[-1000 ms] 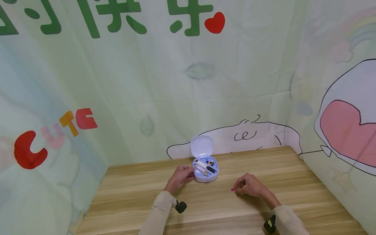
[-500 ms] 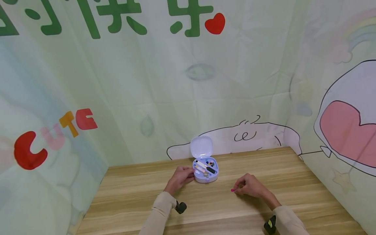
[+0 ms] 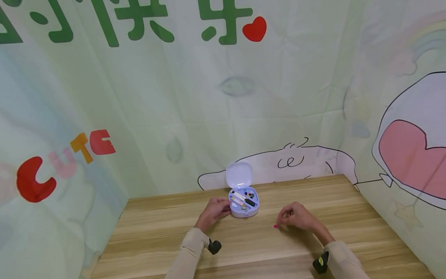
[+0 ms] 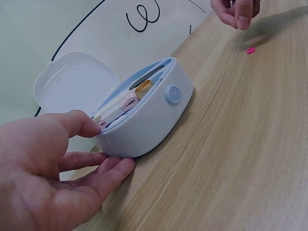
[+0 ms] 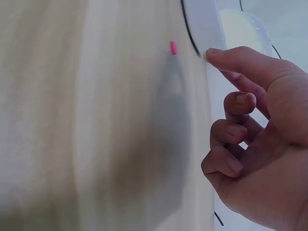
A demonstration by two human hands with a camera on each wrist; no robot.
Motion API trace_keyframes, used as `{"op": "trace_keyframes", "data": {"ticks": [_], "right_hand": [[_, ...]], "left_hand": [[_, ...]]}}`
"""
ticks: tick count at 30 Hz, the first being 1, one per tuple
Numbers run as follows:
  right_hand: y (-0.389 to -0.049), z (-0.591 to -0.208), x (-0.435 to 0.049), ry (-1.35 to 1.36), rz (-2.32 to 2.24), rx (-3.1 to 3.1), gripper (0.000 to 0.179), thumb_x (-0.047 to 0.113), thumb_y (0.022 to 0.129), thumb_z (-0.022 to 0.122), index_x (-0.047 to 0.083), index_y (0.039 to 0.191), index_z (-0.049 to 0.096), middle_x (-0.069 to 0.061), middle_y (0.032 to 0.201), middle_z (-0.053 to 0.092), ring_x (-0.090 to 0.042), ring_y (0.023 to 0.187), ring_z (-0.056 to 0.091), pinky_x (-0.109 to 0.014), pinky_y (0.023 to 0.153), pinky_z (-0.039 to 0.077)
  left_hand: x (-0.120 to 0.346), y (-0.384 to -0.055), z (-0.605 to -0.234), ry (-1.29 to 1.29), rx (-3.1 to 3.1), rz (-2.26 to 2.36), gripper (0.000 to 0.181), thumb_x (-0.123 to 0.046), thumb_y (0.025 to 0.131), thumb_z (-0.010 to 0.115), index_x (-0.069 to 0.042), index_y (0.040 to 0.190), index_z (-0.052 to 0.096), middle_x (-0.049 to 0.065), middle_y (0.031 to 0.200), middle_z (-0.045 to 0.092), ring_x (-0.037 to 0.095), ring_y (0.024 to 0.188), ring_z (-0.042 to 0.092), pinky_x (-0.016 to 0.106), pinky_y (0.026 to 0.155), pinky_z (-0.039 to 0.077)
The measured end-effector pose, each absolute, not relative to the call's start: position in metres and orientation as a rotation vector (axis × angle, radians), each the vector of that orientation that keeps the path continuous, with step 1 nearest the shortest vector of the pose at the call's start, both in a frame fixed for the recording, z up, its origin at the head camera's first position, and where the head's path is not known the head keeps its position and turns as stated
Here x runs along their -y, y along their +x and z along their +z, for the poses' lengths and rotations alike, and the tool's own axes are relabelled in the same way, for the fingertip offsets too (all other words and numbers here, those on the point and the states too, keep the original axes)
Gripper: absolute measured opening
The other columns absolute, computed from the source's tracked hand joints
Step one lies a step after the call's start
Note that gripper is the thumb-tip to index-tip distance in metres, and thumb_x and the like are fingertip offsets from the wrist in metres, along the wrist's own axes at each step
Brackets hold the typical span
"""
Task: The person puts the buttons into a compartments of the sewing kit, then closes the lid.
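A small pink button (image 3: 275, 226) lies on the wooden table, seen also in both wrist views. Just above and to its right hovers my right hand (image 3: 296, 216), fingers loosely curled and holding nothing; in the right wrist view the button is apart from the fingertips. My left hand (image 4: 62, 163) holds the side of a pale lilac sewing box (image 4: 147, 122), thumb at the rim and fingers against the lower wall. The box's lid (image 3: 239, 174) stands up. Inside are a dark-handled tool (image 3: 249, 201), a rolled tape measure (image 4: 129, 101), a gold thimble (image 4: 143, 88) and several small buttons (image 3: 249, 194).
The wooden table (image 3: 156, 232) reaches back to a printed cloth backdrop (image 3: 174, 97), with more cloth at left and right. The box stands near the table's back edge. A black camera sits on each wrist.
My right hand has let go of the pink button and risen slightly, leaving it on the table. The left hand and the box have stayed in place.
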State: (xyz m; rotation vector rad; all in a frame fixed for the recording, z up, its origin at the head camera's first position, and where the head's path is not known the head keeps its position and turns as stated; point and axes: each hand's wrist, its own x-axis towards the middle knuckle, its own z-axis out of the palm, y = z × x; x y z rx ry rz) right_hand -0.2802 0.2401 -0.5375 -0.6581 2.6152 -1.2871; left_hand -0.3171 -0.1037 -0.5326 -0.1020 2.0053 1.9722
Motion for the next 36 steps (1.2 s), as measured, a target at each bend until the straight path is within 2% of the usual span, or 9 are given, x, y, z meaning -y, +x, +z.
{"op": "trace_keyframes", "data": {"ticks": [4,9,19,23,26,31,36], "right_hand": [[-0.284,-0.530,-0.239,-0.596,-1.322,-2.609,0.008,0.007,0.090,0.077,0.015,0.089,0.078,0.001,0.077,0.060,-0.018,0.073,0.052,-0.024,0.059,0.042],[-0.290,-0.523,-0.235,-0.557,-1.384,-2.578,0.002,0.015,0.092,0.078,0.013,0.092,0.079,-0.001,0.078,0.059,-0.020,0.075,0.052,-0.026,0.060,0.041],[-0.303,-0.514,-0.219,-0.448,-1.475,-2.521,0.015,0.027,0.094,0.078,0.012,0.098,0.080,-0.004,0.084,0.061,-0.022,0.082,0.051,-0.031,0.068,0.041],[-0.308,-0.509,-0.210,-0.376,-1.531,-2.478,0.020,0.032,0.093,0.079,0.014,0.100,0.079,-0.005,0.089,0.062,-0.024,0.085,0.051,-0.031,0.065,0.040],[-0.312,-0.508,-0.203,-0.288,-1.596,-2.419,0.023,0.036,0.093,0.078,0.015,0.104,0.079,-0.003,0.092,0.062,-0.022,0.080,0.049,-0.028,0.060,0.037],[-0.323,-0.509,-0.192,-0.203,-1.749,-2.284,0.026,0.031,0.096,0.076,0.010,0.110,0.076,-0.006,0.092,0.059,-0.019,0.064,0.039,-0.026,0.055,0.032],[-0.332,-0.511,-0.180,-0.127,-1.826,-2.217,0.029,0.030,0.096,0.075,0.007,0.114,0.074,-0.012,0.100,0.059,-0.019,0.063,0.039,-0.026,0.054,0.033]], "left_hand": [[0.104,-0.316,-0.531,-0.099,-2.009,1.966,0.035,-0.005,0.104,0.059,0.018,0.130,0.058,0.020,0.112,0.071,0.019,0.096,0.067,0.039,0.092,0.060],[0.105,-0.317,-0.531,-0.105,-2.017,1.959,0.034,-0.005,0.104,0.059,0.017,0.130,0.058,0.020,0.112,0.071,0.019,0.096,0.067,0.037,0.091,0.060],[0.105,-0.318,-0.534,-0.103,-2.013,1.961,0.034,-0.005,0.104,0.059,0.017,0.129,0.059,0.019,0.110,0.070,0.019,0.094,0.066,0.036,0.090,0.061],[0.105,-0.320,-0.536,-0.103,-2.009,1.964,0.033,-0.006,0.103,0.060,0.016,0.128,0.060,0.018,0.109,0.070,0.018,0.094,0.066,0.036,0.089,0.061],[0.105,-0.321,-0.537,-0.116,-2.007,1.959,0.034,-0.006,0.104,0.060,0.016,0.129,0.060,0.018,0.110,0.070,0.019,0.095,0.066,0.035,0.090,0.061],[0.106,-0.321,-0.536,-0.122,-2.005,1.954,0.035,-0.007,0.104,0.060,0.015,0.131,0.059,0.018,0.111,0.070,0.019,0.096,0.066,0.036,0.091,0.060],[0.105,-0.320,-0.534,-0.116,-1.999,1.959,0.034,-0.006,0.103,0.060,0.016,0.129,0.059,0.018,0.108,0.070,0.018,0.093,0.066,0.037,0.090,0.060]]}}
